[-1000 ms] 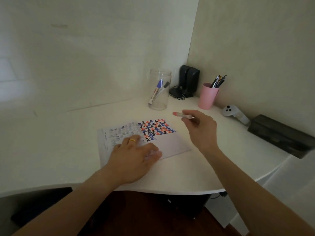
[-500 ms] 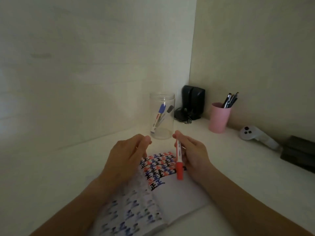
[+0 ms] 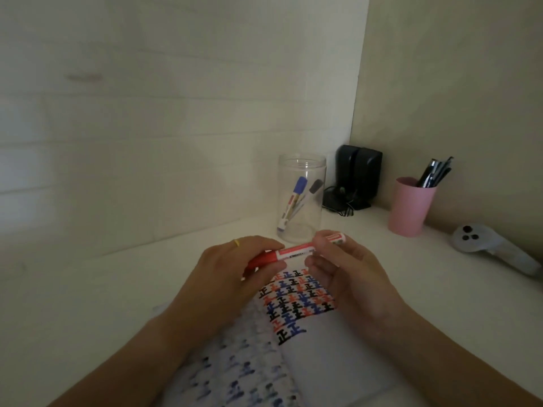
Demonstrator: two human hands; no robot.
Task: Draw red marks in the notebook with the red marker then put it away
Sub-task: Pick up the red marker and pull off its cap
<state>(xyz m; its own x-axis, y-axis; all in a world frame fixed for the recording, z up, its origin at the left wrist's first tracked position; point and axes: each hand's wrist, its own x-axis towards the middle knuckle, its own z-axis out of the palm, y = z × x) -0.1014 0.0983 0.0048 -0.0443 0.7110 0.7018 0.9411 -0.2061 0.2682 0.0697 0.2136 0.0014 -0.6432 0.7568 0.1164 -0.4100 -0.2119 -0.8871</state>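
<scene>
Red marker is up off the page, held level between both hands just above the open notebook, which lies on the white surface right in front of the person. From where I stand, the left hand is closed around the red cap end and the right hand pinches the white barrel near its far end, so the two are joined on the one pen, set as if to pull the cap off. I'd judge this to be the uncapping step, with no fresh red strokes started; the light is dim, so I can't say for sure whether the cap has begun to slide. The next move seems to call for a straight pull apart along the barrel, then turning the tip down to the blank part of the right-hand page below the rows of red, blue and black marks. Counting things: one red marker, one notebook, two hands. One clear jar stands just behind the hands with two markers in it, one blue-capped and one dark-capped, and that looks the likely place to put the red one back. One pink cup holds a bunch of pens, one pair of black speakers sits in the corner, and one white controller lies to the right.
</scene>
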